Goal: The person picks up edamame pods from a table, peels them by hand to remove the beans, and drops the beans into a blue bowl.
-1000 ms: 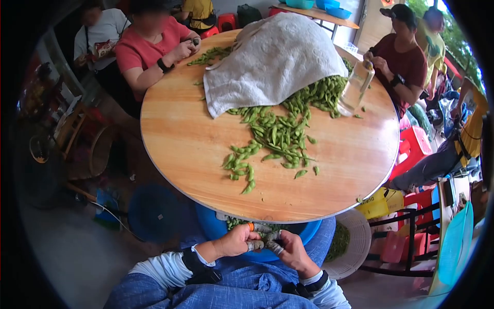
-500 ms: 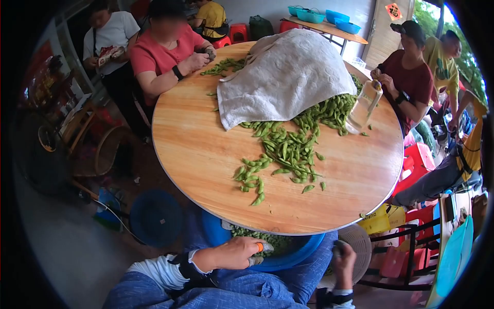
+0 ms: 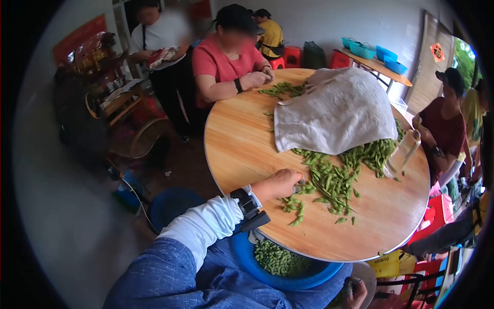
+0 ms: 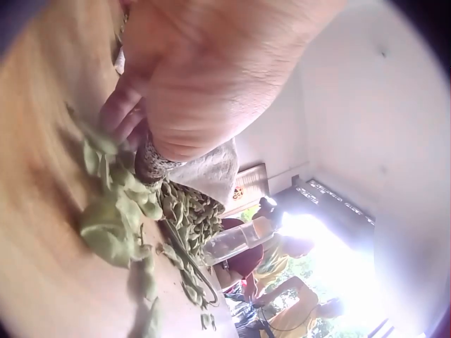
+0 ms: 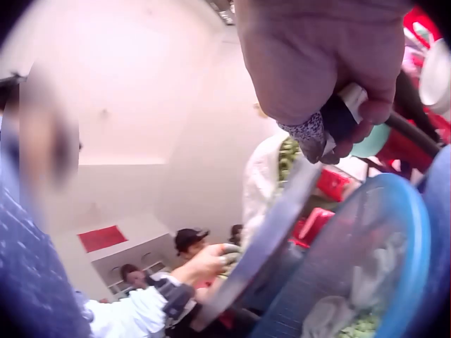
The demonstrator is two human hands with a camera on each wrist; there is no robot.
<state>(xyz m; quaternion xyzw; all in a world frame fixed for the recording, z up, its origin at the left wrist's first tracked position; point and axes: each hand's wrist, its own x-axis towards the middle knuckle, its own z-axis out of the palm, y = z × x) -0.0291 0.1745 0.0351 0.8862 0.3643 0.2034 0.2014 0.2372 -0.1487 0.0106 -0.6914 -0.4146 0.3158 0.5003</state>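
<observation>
My left hand (image 3: 280, 184) reaches over the round table's near left side, its fingertips among green edamame pods (image 3: 332, 183). In the left wrist view the wrapped thumb (image 4: 151, 165) and bent fingers close on a few pods (image 4: 116, 225). Low at the right of the head view is my right hand (image 3: 355, 296), partly cut off, beside a pale plastic basket (image 3: 368, 280). Its fingers curl in toward the wrapped thumb (image 5: 306, 134) in the right wrist view; I cannot tell whether a pod is inside. Shelled beans (image 3: 275, 257) lie in a blue tub (image 3: 309, 280) at my lap.
A grey towel (image 3: 334, 113) covers most of the pod heap on the wooden table (image 3: 236, 134). A clear bottle (image 3: 404, 152) leans right of the heap. People sit or stand around the table's far side. A dark blue basin (image 3: 177, 203) stands on the floor at left.
My hands were together over the tub, then parted. The left has moved up onto the table to the pods; the right went down and right to the basket. The view has swung left.
</observation>
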